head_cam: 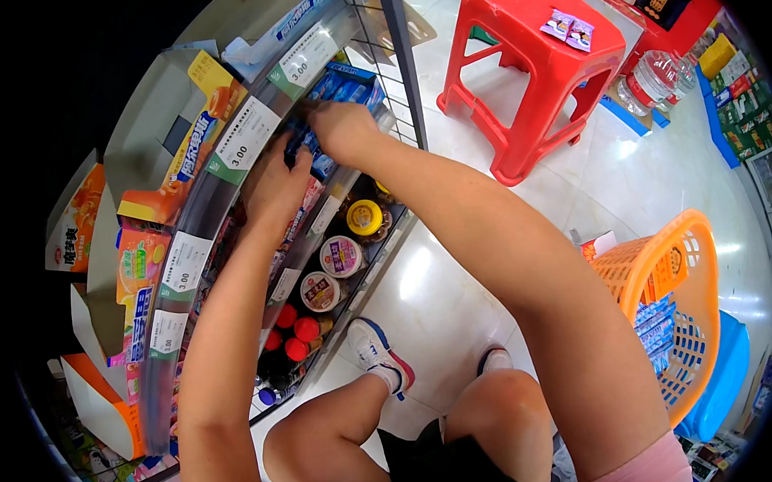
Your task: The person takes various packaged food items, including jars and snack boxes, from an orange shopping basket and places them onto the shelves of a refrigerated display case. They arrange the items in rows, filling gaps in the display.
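Observation:
Both arms reach into a shelf tier holding blue candy packs (347, 91) in an open display box. My right hand (342, 128) bends over the packs, its fingertips hidden among them. Beside it, lower and to the left, my left hand (280, 178) touches the blue packs with thumb and finger apart. Whether either hand grips a pack cannot be seen. Above them runs the upper shelf's price rail (243, 144), with tags that bear writing. Pink-and-red packets (304, 209) lie next to the blue packs on the same tier.
Lidded tubs (320, 291) and jars with red caps (297, 348) fill the lowest shelf. An orange basket (704, 279) with blue packs stands right, by a blue stool (721, 375). A red plastic stool (512, 16) bears two small purple packets (567, 29). Bottled water (653, 81) stands behind.

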